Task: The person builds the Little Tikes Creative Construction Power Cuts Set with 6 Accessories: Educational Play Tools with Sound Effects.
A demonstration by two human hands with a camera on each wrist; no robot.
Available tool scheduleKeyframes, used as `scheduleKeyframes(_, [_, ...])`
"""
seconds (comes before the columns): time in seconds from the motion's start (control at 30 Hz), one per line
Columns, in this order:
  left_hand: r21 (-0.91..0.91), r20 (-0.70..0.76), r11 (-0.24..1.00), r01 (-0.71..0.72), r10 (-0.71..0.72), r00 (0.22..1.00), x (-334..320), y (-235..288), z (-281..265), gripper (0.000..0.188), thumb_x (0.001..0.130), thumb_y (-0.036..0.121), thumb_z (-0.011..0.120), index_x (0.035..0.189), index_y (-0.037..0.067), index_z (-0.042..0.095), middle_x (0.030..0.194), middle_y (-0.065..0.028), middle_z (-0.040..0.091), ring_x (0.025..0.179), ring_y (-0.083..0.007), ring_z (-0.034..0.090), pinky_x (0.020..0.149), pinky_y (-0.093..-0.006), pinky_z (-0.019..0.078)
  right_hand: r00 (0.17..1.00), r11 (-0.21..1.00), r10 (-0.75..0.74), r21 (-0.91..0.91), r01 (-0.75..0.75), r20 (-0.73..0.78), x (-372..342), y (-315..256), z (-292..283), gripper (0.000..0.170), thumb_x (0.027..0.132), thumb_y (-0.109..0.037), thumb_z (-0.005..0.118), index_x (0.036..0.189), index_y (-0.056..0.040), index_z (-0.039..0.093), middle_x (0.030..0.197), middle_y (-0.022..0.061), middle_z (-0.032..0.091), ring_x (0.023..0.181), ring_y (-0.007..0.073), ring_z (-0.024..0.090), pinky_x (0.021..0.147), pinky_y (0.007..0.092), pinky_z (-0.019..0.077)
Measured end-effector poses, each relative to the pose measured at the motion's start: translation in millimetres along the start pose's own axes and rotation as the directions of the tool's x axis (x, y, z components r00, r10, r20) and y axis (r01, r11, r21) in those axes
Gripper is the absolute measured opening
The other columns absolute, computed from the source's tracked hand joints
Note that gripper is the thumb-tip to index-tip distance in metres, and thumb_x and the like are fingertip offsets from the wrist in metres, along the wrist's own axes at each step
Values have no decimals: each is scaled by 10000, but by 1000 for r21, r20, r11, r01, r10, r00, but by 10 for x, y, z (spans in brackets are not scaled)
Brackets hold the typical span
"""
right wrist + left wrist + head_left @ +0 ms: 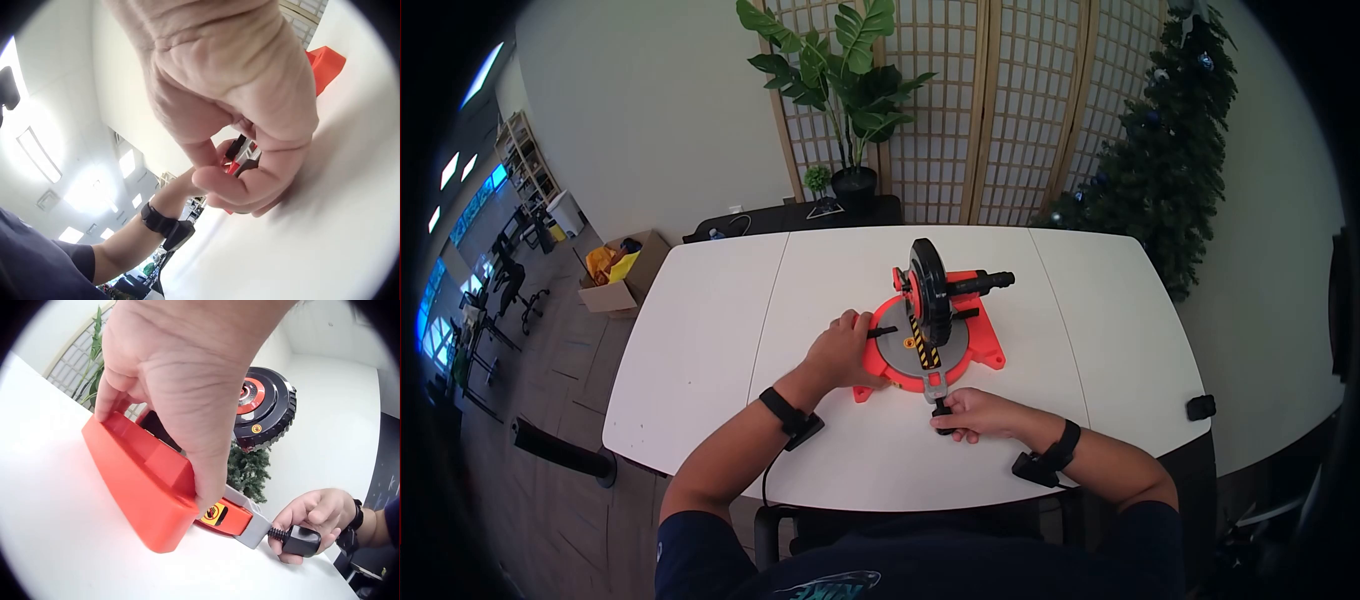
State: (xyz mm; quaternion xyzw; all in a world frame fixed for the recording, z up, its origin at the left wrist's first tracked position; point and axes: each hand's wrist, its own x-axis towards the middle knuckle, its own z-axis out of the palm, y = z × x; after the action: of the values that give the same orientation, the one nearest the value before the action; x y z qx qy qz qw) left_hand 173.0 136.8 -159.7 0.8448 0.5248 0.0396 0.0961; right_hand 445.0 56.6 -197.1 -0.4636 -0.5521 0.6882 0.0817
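A toy miter saw with a red base, a grey turntable and a black toothed blade stands on the white table. My left hand grips the left side of the red base, thumb near the front and fingers toward the back, as the left wrist view shows. At the front end of the grey arm, my right hand holds a black knob with a threaded shaft between thumb and fingers. In the right wrist view the curled fingers hide most of that knob.
The white table spreads out around the saw. A small black object lies at its right edge. Behind stand a potted plant and a lattice screen; a decorated tree is back right, a cardboard box left.
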Motion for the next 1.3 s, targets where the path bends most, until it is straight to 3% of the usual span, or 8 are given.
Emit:
scheduleKeyframes(0.23, [-31, -34, 1000, 5, -6, 999, 31, -53, 36, 1108, 501, 490, 916, 1382, 12, 443, 1300, -193, 534, 1165, -398, 571, 982, -443, 511, 999, 949, 29, 316, -17, -33, -69, -70, -53, 312, 951, -312, 700, 1109, -61, 606, 944, 51, 702, 694, 64, 642, 539, 212, 487])
scheduleKeyframes(0.37, [-47, -52, 999, -4, 2, 999, 37, -69, 44, 1111, 491, 494, 920, 1375, 13, 449, 1282, -188, 545, 1157, -396, 575, 980, -444, 509, 1000, 945, 9, 326, -12, 11, -122, -100, -57, 278, 967, -322, 686, 1099, -89, 610, 952, 51, 703, 747, 74, 661, 583, 209, 498])
scheduleKeyframes(0.47, [-42, -52, 999, -13, 11, 999, 39, -75, 41, 1114, 487, 500, 923, 1371, 10, 454, 1273, -186, 552, 1149, -397, 581, 977, -445, 509, 1000, 931, -3, 365, -7, 25, -162, -104, 16, 406, 957, -258, 710, 1232, -30, 517, 1015, 102, 694, 855, 135, 695, 689, 249, 571])
scheduleKeyframes(0.53, [-50, -68, 999, -16, 13, 998, 37, -73, 45, 1112, 482, 505, 921, 1366, 7, 464, 1269, -186, 558, 1145, -396, 584, 979, -444, 508, 998, 918, -23, 394, 46, -64, -129, -26, 57, 622, 929, -152, 738, 1365, 41, 339, 1087, 164, 668, 956, 222, 710, 838, 336, 610])
scheduleKeyframes(0.63, [-58, -78, 998, -13, 9, 997, 29, -67, 41, 1110, 483, 506, 914, 1370, 5, 471, 1283, -188, 560, 1152, -400, 581, 986, -441, 507, 995, 899, -71, 428, 95, -71, -64, 55, 50, 781, 905, -73, 746, 1419, 83, 179, 1130, 210, 643, 1012, 281, 706, 940, 392, 593])
scheduleKeyframes(0.73, [-71, -67, 997, -2, -3, 998, 27, -58, 2, 1114, 489, 506, 903, 1386, 10, 468, 1300, -192, 560, 1167, -392, 577, 992, -434, 505, 994, 912, -76, 397, 103, -83, -97, 2, 64, 654, 949, -76, 690, 1422, 28, 250, 1176, 237, 639, 1055, 285, 695, 962, 393, 585])
scheduleKeyframes(1.07, [-151, 42, 988, -24, 31, 999, 11, -95, -59, 1096, 575, 511, 869, 1443, 18, 418, 1462, -211, 439, 1316, -384, 502, 1086, -425, 457, 997, 845, -57, 530, 72, -44, -159, -147, 57, 575, 943, -4, 665, 1410, -34, 331, 1200, 227, 638, 1060, 297, 698, 960, 358, 587])
scheduleKeyframes(1.3, [46, -70, 989, -143, 146, 987, 37, -18, -31, 1088, 545, 426, 919, 1411, 7, 411, 1438, -213, 449, 1355, -378, 455, 1094, -465, 442, 996, 841, -76, 535, 83, -35, -156, -190, 63, 565, 944, 3, 660, 1404, -24, 333, 1206, 225, 635, 1074, 309, 693, 964, 365, 588])
